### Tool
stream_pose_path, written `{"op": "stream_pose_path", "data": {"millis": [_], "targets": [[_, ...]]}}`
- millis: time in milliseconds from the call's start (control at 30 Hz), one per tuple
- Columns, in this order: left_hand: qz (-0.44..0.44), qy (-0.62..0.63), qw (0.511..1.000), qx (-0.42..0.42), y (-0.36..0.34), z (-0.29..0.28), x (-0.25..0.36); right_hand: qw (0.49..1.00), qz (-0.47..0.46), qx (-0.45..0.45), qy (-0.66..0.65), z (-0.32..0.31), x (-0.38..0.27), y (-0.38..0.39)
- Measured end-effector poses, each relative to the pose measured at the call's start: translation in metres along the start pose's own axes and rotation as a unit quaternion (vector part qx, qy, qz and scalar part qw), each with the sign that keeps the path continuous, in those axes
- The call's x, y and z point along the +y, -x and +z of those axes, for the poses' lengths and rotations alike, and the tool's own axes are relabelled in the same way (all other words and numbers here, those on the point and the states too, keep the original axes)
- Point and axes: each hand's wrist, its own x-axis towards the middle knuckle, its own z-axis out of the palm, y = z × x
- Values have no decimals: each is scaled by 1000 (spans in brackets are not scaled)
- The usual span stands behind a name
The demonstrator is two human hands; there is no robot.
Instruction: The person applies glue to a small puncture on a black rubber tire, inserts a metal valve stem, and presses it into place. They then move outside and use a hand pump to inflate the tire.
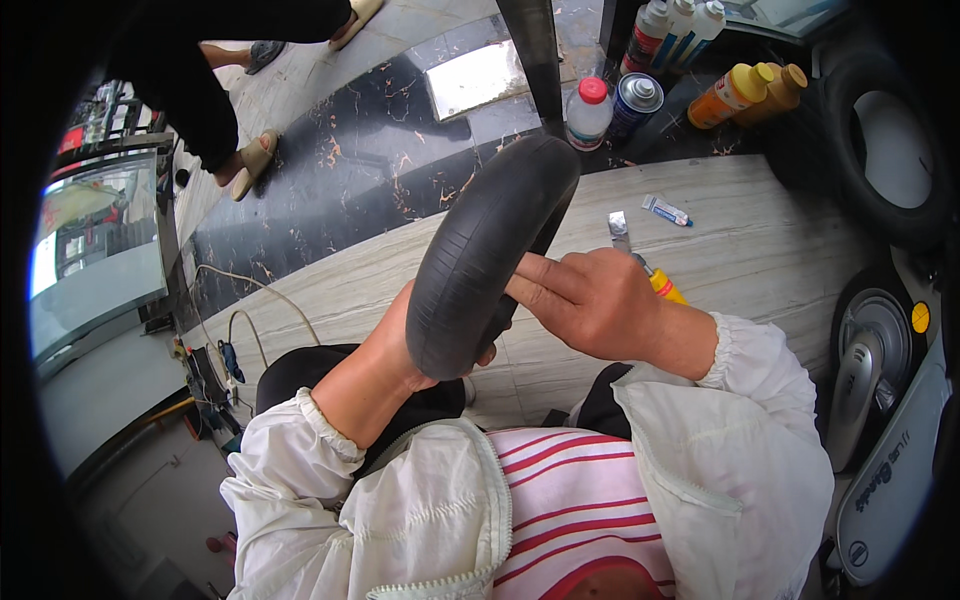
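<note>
Black inner tube (470,255) held up above the pale streaked floor (745,225), in front of the person's striped shirt (580,490). The left hand (403,335) is closed around the tube's near end; most of it is hidden behind the rubber, with fingertips showing at the right edge. The right hand (600,300) has two fingers stretched out against the inner side of the ring and the others folded in; whether it pinches anything there cannot be told. Beyond the right hand lie a yellow-and-red item (665,287), partly covered by it, a silver piece (619,230) and a small blue-and-white tube (667,211). Farther off stand a red-capped bottle (589,118) and, just right of it, a dark blue can (634,108). Far right: a black tire (843,150). Far left: another person's sandaled foot (250,163).
</note>
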Motion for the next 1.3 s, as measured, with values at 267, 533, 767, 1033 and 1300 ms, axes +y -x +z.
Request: {"op": "stream_pose_path", "data": {"millis": [267,533,767,1033,1300], "targets": [[11,-79,994,71,-2,10,2,995,80,-50,-8,9,-16,4],[178,-213,961,9,0,5,-7,881,360,47,-302,-2,-8,-10],[251,-248,935,22,6,29,-4,705,452,46,-545,10,0,-18],[269,-203,942,14,4,30,-4,665,462,66,-583,14,0,-27],[270,-175,946,22,1,28,-6,664,483,62,-567,13,-3,-40]]}}
